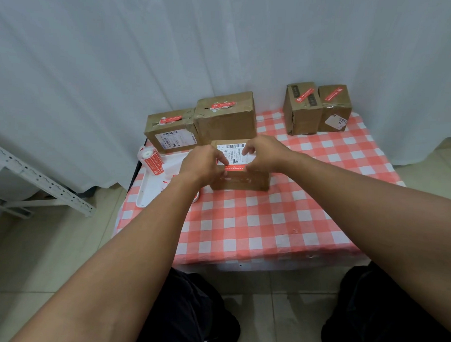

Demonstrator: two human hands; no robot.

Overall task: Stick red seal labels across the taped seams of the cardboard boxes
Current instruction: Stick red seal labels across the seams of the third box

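A small cardboard box (pixel 240 180) with a white shipping label stands at the table's middle. A red seal label (pixel 236 168) lies along its top front edge. My left hand (pixel 203 165) pinches the label's left end and my right hand (pixel 264 154) pinches its right end, both over the box top. A roll of red seal labels (pixel 152 159) lies on a white tray (pixel 147 191) at the left.
Two sealed boxes (pixel 169 133) (pixel 226 117) stand behind the tray, two more (pixel 302 107) (pixel 334 105) at the back right, each with a red label. The table has a red-checked cloth (pixel 268 223). A white metal rack (pixel 27 179) stands at the left.
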